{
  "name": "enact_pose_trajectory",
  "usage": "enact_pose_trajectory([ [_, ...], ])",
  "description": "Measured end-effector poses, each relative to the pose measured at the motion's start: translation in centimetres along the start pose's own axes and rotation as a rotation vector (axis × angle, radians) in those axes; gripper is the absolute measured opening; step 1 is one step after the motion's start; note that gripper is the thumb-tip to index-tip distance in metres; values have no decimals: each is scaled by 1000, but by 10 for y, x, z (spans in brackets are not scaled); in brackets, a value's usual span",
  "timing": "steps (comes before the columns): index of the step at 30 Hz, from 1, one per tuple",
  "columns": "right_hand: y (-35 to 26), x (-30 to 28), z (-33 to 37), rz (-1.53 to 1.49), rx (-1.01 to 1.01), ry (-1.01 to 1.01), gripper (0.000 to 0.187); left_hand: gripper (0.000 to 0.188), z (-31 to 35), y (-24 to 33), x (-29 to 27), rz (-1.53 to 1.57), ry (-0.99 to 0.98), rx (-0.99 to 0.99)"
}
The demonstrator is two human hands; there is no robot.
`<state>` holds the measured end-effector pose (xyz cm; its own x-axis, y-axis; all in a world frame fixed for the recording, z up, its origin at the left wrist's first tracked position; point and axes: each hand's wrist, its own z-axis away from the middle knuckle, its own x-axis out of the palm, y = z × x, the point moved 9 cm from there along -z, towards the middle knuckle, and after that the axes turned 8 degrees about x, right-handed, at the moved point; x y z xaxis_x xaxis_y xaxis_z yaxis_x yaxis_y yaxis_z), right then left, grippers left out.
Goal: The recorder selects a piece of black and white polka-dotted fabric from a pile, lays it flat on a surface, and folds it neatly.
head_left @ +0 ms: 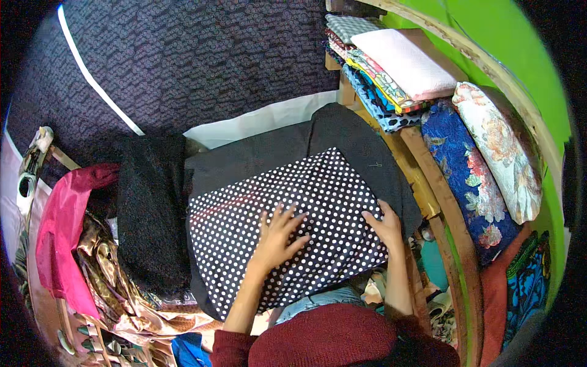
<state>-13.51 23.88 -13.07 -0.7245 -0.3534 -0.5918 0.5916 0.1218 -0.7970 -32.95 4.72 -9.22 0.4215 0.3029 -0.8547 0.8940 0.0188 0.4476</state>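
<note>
A folded black fabric with white polka dots (293,202) lies flat in front of me, on top of a larger plain black cloth (251,150). My left hand (278,240) rests palm down on the middle of the dotted fabric, its fingers spread. At the fabric's right edge lies my right hand (386,226), fingers stretched out and partly over the border. Neither hand grips anything. A faint reddish streak crosses the dotted fabric's upper left.
Left hang a black textured cloth (153,214), a pink cloth (67,238) and shiny gold-brown fabric (116,275). On the wooden shelf (455,257) at right are a stack of folded fabrics (379,85), a white folded cloth (403,61), and blue floral (471,183) and white floral (498,150) fabrics.
</note>
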Motion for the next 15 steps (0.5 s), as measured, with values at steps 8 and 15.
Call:
enact_pose_trajectory([
  [8, -116, 46, 40, 83, -451, -554, 44, 76, -107, 84, -7, -148, -406, 499],
  [15, -183, 23, 61, 12, -706, -518, 24, 31, -102, 36, -41, -517, -715, 292],
])
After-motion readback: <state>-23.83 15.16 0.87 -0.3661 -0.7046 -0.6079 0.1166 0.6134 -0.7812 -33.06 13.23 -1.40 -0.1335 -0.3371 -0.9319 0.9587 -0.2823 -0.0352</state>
